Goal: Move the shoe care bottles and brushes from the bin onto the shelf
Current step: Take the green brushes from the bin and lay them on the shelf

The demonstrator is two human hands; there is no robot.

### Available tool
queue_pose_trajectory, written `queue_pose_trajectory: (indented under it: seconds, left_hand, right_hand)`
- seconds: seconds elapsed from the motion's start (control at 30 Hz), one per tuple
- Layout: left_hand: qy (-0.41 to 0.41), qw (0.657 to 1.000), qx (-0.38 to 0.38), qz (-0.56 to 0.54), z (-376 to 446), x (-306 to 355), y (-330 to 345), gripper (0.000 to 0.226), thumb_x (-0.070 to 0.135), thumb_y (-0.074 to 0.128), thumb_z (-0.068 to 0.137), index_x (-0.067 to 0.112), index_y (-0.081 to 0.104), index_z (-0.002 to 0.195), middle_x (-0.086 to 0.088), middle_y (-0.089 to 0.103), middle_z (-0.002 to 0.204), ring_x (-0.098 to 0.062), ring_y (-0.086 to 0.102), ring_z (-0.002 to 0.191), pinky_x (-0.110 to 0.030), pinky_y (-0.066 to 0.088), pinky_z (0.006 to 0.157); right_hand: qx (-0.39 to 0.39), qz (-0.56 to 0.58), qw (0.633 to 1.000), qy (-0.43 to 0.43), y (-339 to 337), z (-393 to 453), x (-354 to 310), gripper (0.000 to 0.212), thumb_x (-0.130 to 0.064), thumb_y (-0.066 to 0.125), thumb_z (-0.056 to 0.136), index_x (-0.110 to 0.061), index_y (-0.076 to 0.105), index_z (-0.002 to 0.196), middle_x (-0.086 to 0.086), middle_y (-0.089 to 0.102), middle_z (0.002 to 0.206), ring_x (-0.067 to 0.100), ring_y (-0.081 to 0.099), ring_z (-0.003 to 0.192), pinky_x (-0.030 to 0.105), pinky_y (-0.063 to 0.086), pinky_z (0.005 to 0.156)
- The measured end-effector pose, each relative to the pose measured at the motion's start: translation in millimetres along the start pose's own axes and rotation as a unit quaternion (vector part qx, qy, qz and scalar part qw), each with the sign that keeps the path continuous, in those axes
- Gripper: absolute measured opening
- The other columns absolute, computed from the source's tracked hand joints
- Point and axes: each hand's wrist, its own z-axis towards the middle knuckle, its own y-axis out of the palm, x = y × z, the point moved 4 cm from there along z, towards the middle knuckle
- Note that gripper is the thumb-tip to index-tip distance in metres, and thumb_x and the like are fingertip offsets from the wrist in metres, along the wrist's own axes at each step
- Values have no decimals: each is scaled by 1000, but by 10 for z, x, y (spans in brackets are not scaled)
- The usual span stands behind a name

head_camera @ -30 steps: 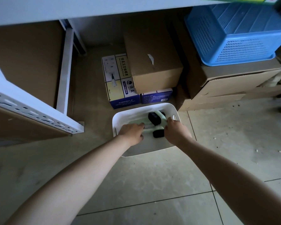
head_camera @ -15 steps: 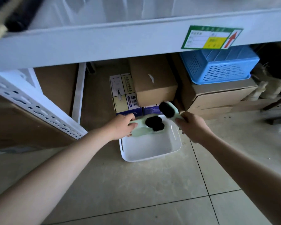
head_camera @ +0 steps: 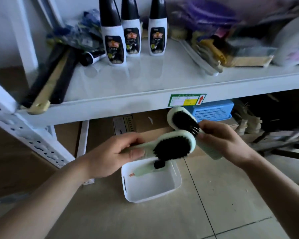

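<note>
My left hand (head_camera: 110,154) grips the handle of a pale green brush with black bristles (head_camera: 173,145). My right hand (head_camera: 223,140) holds a second green brush (head_camera: 183,119), tilted up toward the shelf edge. Both brushes hang above the white bin (head_camera: 177,183) on the floor. A third green brush (head_camera: 148,169) lies inside the bin. On the white shelf (head_camera: 145,83) stand three black-and-white shoe care bottles (head_camera: 115,47) (head_camera: 131,40) (head_camera: 157,38), upright in a row at the back.
Long black and tan brushes (head_camera: 48,83) lie at the shelf's left. A small tube (head_camera: 91,57) lies beside the bottles. Brushes and packets (head_camera: 214,52) crowd the shelf's right. Under the shelf are cardboard boxes (head_camera: 145,125) and a blue basket (head_camera: 212,111). A perforated upright (head_camera: 29,135) stands left.
Both hands have lifted a brush each out of the bin and risen toward the shelf. My view has tilted up, so the shelf top with its bottles now shows.
</note>
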Motion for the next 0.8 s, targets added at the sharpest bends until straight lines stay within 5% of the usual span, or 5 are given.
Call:
queue_pose_trajectory:
  seconds: [0.2, 0.33, 0.53, 0.67, 0.8]
  left_hand:
    - [22, 984, 140, -108, 209, 612, -415, 18, 32, 48, 92, 18, 58, 98, -5, 57, 88, -8, 51, 80, -15, 40, 66]
    - [-46, 966, 228, -116, 507, 708, -708, 16, 17, 44, 96, 20, 59, 100, -5, 61, 97, -17, 54, 92, -27, 41, 73]
    - [-129, 969, 211, -7, 1020, 640, -841, 19, 23, 50, 93, 9, 60, 101, -16, 64, 103, -30, 61, 98, -34, 44, 81]
    - [-165, 961, 218, 43, 1214, 558, -838, 36, 33, 52, 91, 0, 62, 104, -21, 67, 108, -34, 62, 101, -36, 46, 84]
    - [-177, 943, 246, 140, 1309, 583, -837, 43, 38, 54, 90, 0, 60, 108, -17, 66, 109, -32, 62, 94, -32, 42, 71]
  right_hand:
    - [158, -8, 986, -44, -268, 319, -644, 16, -26, 59, 86, -19, 61, 71, -11, 49, 45, 2, 40, 39, 15, 32, 38]
    - [259, -91, 961, -19, -410, 668, -816, 12, -27, 58, 79, -25, 61, 90, -8, 56, 55, 6, 44, 42, 21, 36, 44]
    - [232, -205, 950, 40, -343, 1040, -932, 60, -21, 68, 75, -11, 46, 130, 10, 61, 104, 22, 54, 80, 26, 42, 64]
    - [221, -257, 938, 73, -283, 1164, -996, 57, -20, 69, 78, -8, 43, 127, 8, 53, 103, 12, 42, 61, 19, 30, 42]
    - [214, -278, 932, 87, -227, 1270, -968, 46, -19, 68, 77, -3, 49, 115, 10, 53, 92, 16, 49, 50, 14, 40, 33]
